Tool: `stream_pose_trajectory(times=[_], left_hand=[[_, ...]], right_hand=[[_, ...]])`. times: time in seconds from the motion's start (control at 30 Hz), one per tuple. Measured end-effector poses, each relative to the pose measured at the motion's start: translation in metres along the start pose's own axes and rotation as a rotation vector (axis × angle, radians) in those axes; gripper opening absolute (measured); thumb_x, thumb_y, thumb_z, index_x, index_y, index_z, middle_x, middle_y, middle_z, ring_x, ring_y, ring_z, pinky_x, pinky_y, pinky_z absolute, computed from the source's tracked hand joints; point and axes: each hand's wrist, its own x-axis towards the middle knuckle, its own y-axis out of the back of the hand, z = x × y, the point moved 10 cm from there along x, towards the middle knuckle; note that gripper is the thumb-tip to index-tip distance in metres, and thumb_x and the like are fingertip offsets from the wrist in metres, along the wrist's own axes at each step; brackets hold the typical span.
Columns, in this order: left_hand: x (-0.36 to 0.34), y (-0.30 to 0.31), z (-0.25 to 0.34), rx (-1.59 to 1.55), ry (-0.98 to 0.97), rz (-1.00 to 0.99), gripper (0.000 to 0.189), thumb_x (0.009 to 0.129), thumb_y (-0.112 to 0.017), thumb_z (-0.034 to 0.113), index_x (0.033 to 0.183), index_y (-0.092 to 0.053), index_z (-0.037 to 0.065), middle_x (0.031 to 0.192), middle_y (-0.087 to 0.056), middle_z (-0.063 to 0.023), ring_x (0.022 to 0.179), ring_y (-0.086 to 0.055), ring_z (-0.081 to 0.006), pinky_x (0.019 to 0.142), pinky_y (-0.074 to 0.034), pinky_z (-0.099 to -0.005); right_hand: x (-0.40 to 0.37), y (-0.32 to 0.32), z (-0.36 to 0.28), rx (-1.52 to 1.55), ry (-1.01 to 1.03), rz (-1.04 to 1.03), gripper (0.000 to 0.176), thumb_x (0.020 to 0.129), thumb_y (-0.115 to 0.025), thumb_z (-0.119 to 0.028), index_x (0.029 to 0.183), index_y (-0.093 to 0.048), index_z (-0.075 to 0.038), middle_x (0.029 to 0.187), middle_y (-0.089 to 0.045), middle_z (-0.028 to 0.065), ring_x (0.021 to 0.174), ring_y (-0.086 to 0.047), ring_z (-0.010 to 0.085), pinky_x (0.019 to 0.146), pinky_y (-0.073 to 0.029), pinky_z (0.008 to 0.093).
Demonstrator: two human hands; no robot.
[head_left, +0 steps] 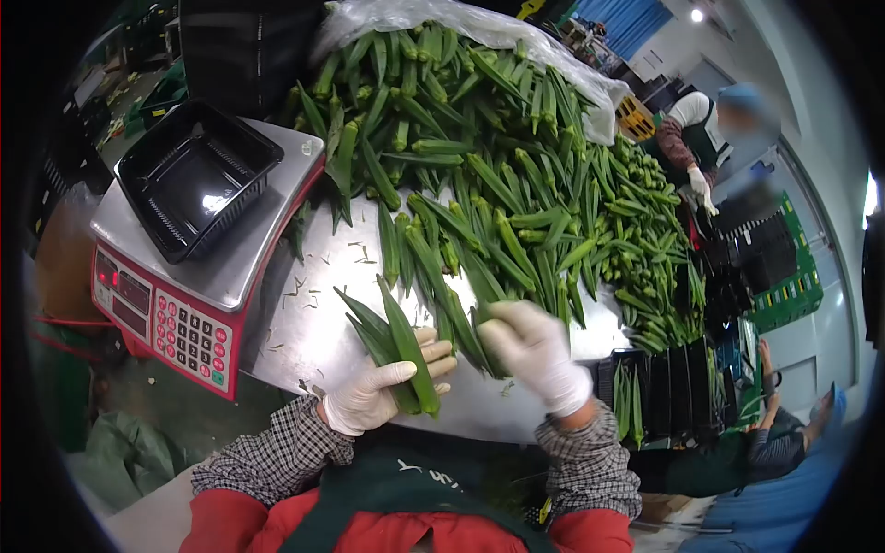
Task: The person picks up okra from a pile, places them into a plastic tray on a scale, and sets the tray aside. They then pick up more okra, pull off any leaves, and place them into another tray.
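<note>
My left hand (373, 387), in a white glove, is closed around a few okra pods (402, 343), with the thumb pressed across them and the tips pointing up and away. To the right, my gloved right hand (535, 350) is blurred by motion at the near edge of a large okra pile (498, 184). Its fingers touch or overlap pods there, and I cannot make out whether it grips one. The pile covers much of the metal table (313, 323). A black plastic tray (198, 175) with nothing in it sits on the scale at the left.
The red scale (171, 304) with keypad and lit display stands at the left table edge. Clear plastic sheeting (516, 32) borders the pile's far side. Black trays (668, 387), one holding okra, stand at the right near a green crate (791, 267). Other people work along the right side.
</note>
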Motion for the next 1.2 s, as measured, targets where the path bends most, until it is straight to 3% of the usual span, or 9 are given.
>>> stream_pose_trajectory(times=[0.03,0.1,0.13,0.33,0.57,0.67,0.8,1.0,1.2], left_hand=[[0.001,-0.002,0.0,-0.034,-0.005,-0.018,0.05,0.087,-0.057,0.007,0.134,-0.039,0.002,0.129,-0.049,-0.0187,0.122,-0.048,-0.0314,0.102,-0.04,-0.0465],[0.002,0.011,0.001,0.035,-0.028,0.002,0.051,0.087,-0.056,0.007,0.135,-0.038,0.0,0.13,-0.049,-0.0191,0.123,-0.047,-0.0312,0.104,-0.038,-0.0457],[0.001,0.009,0.001,0.014,-0.023,0.006,0.051,0.087,-0.056,0.007,0.134,-0.038,0.0,0.129,-0.049,-0.0189,0.122,-0.047,-0.0309,0.104,-0.038,-0.0454],[0.002,0.016,0.0,0.023,0.0,0.047,0.056,0.087,-0.06,0.017,0.135,-0.037,0.003,0.128,-0.051,-0.019,0.122,-0.048,-0.0352,0.105,-0.036,-0.0519],[0.001,0.007,0.003,-0.015,-0.025,-0.02,0.058,0.089,-0.059,0.015,0.138,-0.031,0.002,0.132,-0.047,-0.0203,0.124,-0.046,-0.0345,0.106,-0.035,-0.049],[0.003,0.003,0.004,-0.012,-0.064,-0.051,0.06,0.088,-0.062,0.019,0.138,-0.033,0.002,0.131,-0.048,-0.0197,0.124,-0.047,-0.0329,0.107,-0.035,-0.0472],[0.004,0.0,0.006,0.107,-0.148,-0.118,0.057,0.088,-0.062,0.025,0.134,-0.04,0.0,0.128,-0.051,-0.0188,0.122,-0.049,-0.0277,0.106,-0.036,-0.0428],[-0.002,0.015,0.001,0.01,-0.039,-0.008,0.049,0.087,-0.052,0.014,0.132,-0.04,-0.001,0.127,-0.052,-0.018,0.118,-0.052,-0.0306,0.103,-0.039,-0.0445],[-0.004,0.008,0.002,0.051,-0.041,-0.016,0.062,0.083,-0.054,0.018,0.139,-0.033,0.003,0.133,-0.047,-0.0198,0.125,-0.045,-0.036,0.108,-0.031,-0.0515]], right_hand=[[-0.005,-0.02,-0.036,-0.098,0.252,-0.105,0.023,0.084,-0.063,-0.012,0.102,-0.061,0.002,0.089,-0.062,0.0146,0.075,-0.062,0.0279,0.068,-0.052,0.0349],[-0.009,-0.056,-0.024,-0.015,0.012,-0.294,0.024,0.084,-0.062,-0.014,0.104,-0.06,0.0,0.095,-0.061,0.0153,0.083,-0.061,0.0324,0.072,-0.052,0.0375],[-0.003,-0.038,-0.016,0.152,0.005,-0.085,0.023,0.085,-0.064,-0.012,0.105,-0.063,0.0,0.091,-0.062,0.0141,0.079,-0.062,0.0269,0.072,-0.05,0.0324],[-0.03,-0.021,0.109,-0.604,-0.369,-0.039,0.025,0.084,-0.063,-0.02,0.098,-0.065,0.0,0.088,-0.063,0.0165,0.077,-0.064,0.0282,0.068,-0.05,0.0341],[-0.054,0.012,0.119,0.43,-0.74,0.039,0.021,0.087,-0.057,-0.018,0.089,-0.065,0.001,0.064,-0.056,0.0005,0.056,-0.049,0.0064,0.053,-0.04,0.0213],[-0.059,0.007,0.076,0.597,-0.645,0.166,0.017,0.09,-0.058,-0.013,0.1,-0.063,0.0,0.074,-0.058,-0.0009,0.06,-0.051,0.0058,0.054,-0.042,0.0205],[-0.043,-0.04,-0.035,-0.032,0.077,-0.009,0.024,0.074,-0.072,-0.007,0.096,-0.063,-0.002,0.08,-0.062,0.0124,0.067,-0.062,0.0263,0.061,-0.05,0.0304],[-0.043,-0.025,-0.021,0.203,-0.069,0.025,0.018,0.074,-0.07,-0.001,0.092,-0.066,0.0,0.082,-0.064,0.0118,0.072,-0.062,0.0221,0.065,-0.049,0.0296],[-0.073,-0.013,0.079,-0.334,-0.25,0.064,0.022,0.079,-0.067,-0.01,0.098,-0.064,0.0,0.085,-0.061,0.0124,0.066,-0.059,0.0203,0.062,-0.048,0.0315]])
